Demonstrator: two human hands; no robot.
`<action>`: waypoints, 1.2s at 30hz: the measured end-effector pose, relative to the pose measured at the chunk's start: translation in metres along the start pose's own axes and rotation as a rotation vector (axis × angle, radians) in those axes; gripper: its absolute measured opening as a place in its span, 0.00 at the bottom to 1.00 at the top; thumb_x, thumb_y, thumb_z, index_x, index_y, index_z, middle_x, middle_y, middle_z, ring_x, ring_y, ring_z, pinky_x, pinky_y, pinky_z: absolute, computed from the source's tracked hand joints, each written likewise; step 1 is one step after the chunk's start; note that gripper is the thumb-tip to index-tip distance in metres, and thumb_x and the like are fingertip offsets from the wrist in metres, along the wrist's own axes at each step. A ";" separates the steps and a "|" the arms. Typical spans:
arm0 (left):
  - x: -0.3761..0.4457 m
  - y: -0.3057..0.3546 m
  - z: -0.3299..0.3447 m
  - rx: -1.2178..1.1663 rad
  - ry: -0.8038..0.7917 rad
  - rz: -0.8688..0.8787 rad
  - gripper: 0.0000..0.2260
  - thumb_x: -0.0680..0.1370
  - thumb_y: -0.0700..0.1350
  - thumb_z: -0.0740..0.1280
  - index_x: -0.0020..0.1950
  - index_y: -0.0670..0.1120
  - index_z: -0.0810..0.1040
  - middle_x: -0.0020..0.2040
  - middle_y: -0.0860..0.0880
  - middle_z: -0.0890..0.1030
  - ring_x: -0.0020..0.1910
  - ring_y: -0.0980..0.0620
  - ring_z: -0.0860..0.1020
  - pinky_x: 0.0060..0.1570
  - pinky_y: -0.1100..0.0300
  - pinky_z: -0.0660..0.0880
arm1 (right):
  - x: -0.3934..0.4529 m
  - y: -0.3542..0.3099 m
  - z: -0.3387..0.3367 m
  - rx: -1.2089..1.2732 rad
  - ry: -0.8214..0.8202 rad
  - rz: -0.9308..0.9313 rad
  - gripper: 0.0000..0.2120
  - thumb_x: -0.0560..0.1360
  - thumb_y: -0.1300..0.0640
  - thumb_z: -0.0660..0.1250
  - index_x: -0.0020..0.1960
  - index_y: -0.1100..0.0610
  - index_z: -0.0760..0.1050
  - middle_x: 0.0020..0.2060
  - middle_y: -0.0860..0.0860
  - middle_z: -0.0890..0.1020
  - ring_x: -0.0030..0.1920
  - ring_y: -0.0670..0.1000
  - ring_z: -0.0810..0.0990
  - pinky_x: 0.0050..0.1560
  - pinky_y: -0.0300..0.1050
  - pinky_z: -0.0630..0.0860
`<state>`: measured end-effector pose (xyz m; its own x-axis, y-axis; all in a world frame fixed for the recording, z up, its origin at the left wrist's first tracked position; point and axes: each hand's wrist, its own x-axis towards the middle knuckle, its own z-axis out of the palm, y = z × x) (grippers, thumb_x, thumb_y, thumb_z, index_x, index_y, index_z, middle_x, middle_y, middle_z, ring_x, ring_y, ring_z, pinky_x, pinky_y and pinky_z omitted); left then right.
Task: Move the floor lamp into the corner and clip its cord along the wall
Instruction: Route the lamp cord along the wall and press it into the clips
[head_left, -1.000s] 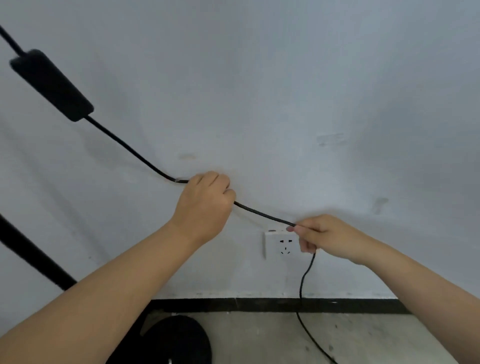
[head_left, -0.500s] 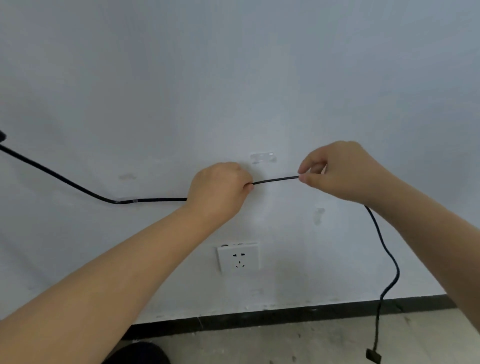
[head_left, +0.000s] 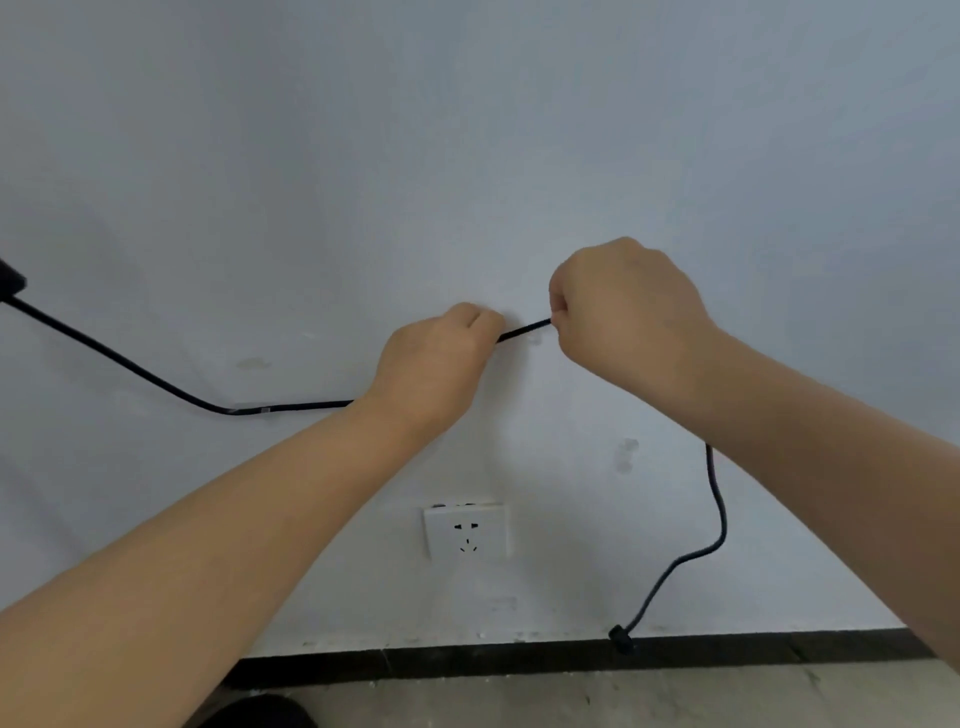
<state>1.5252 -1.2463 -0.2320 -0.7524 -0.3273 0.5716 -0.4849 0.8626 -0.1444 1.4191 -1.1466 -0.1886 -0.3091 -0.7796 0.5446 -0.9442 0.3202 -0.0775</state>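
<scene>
A thin black lamp cord (head_left: 156, 380) runs down from the left edge along the white wall (head_left: 467, 156) and passes a small clear clip (head_left: 266, 410). My left hand (head_left: 436, 358) pinches the cord against the wall. My right hand (head_left: 623, 306) grips it just to the right, and a short taut stretch (head_left: 524, 330) shows between the two fists. A pale clip (head_left: 535, 340) is on the wall right behind that stretch. Below my right forearm the cord hangs loose, ending in a plug (head_left: 621, 638) near the baseboard. The lamp's black base (head_left: 260, 713) peeks in at the bottom edge.
A white wall socket (head_left: 466, 530) sits below my hands. A black baseboard (head_left: 519, 657) runs along the foot of the wall above a grey concrete floor (head_left: 623, 696). An inline switch box (head_left: 8, 280) on the cord shows at the far left edge.
Both hands have slid right along the cord and lifted it up to the pale clip. The loose end and its plug have risen off the floor.
</scene>
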 end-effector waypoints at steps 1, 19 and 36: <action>0.001 0.001 0.001 -0.003 -0.001 -0.014 0.09 0.65 0.25 0.71 0.42 0.32 0.79 0.36 0.34 0.81 0.25 0.38 0.78 0.25 0.60 0.66 | 0.003 0.002 0.000 0.007 0.000 -0.011 0.08 0.71 0.68 0.61 0.45 0.62 0.77 0.36 0.57 0.75 0.36 0.58 0.71 0.27 0.39 0.62; 0.017 0.024 0.010 0.171 0.140 0.357 0.09 0.58 0.28 0.68 0.29 0.41 0.81 0.26 0.45 0.82 0.27 0.47 0.80 0.24 0.65 0.73 | -0.038 0.067 0.070 0.804 0.239 0.239 0.03 0.69 0.66 0.70 0.37 0.62 0.81 0.33 0.53 0.76 0.30 0.42 0.72 0.32 0.26 0.69; 0.007 0.085 0.075 0.210 -0.127 0.724 0.11 0.52 0.33 0.78 0.22 0.44 0.79 0.22 0.49 0.79 0.25 0.51 0.79 0.26 0.68 0.73 | -0.139 0.105 0.164 0.916 0.123 0.571 0.04 0.70 0.67 0.68 0.40 0.63 0.82 0.32 0.49 0.80 0.28 0.34 0.75 0.32 0.21 0.68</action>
<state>1.4449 -1.2040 -0.3008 -0.9540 0.2394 0.1806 0.0840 0.7913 -0.6056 1.3437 -1.0928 -0.4088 -0.7646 -0.5670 0.3065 -0.4066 0.0553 -0.9119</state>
